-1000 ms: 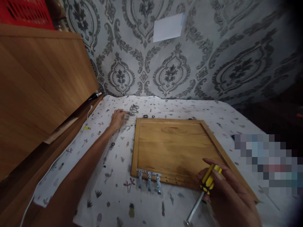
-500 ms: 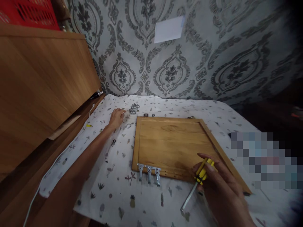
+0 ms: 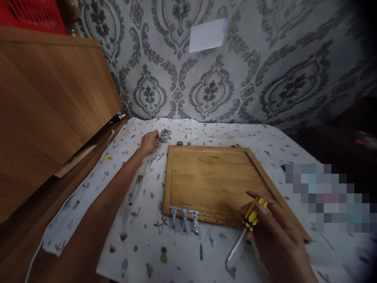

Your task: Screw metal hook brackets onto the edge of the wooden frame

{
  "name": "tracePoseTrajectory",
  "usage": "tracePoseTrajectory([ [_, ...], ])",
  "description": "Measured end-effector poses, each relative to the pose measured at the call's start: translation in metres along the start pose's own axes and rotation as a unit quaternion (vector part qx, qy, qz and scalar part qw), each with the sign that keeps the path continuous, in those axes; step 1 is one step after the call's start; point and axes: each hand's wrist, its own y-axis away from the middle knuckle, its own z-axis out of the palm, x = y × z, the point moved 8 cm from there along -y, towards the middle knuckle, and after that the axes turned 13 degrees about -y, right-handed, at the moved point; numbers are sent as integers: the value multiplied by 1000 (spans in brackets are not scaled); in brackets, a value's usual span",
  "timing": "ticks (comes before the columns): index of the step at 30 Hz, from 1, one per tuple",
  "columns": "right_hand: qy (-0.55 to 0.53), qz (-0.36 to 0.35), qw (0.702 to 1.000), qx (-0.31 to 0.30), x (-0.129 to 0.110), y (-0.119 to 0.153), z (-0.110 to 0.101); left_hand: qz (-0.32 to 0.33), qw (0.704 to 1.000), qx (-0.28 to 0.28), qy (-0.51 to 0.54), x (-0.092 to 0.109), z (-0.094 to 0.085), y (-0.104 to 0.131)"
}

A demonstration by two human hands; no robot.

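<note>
My right hand (image 3: 273,228) is wrapped round a yellow-and-black screwdriver (image 3: 251,214), its metal shaft slanting down to the left over the cloth. Under and beside that hand lies a framed wooden board (image 3: 212,173). Three silver metal hooks (image 3: 184,220) sit in a row at the left of its near edge, jutting past it. Small holes (image 3: 216,218) run along the same edge to their right. At the far left, my left hand (image 3: 150,141) reaches a small heap of metal hooks (image 3: 165,135), its fingers curled together; what they pinch, if anything, is hidden.
A white printed cloth (image 3: 141,236) covers the work surface. To the left stands a wooden cabinet (image 3: 53,98) with a red basket (image 3: 35,15) on top. A white cable (image 3: 66,202) runs along the left side. Patterned wallpaper (image 3: 176,94) rises behind.
My left hand has moved slightly right and away from me, closer to the metal heap, and its fingers have curled. The right hand and screwdriver look almost unmoved; the view has shifted slightly.
</note>
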Motion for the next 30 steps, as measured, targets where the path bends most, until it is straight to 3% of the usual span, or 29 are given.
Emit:
tracePoseTrajectory([
  [16,7,-8,1000,-2,0,-1,-2,34,999,-21,16,1,6,-2],
  [30,14,2,1000,3,2,0,-3,50,998,-24,41,-5,4,11],
])
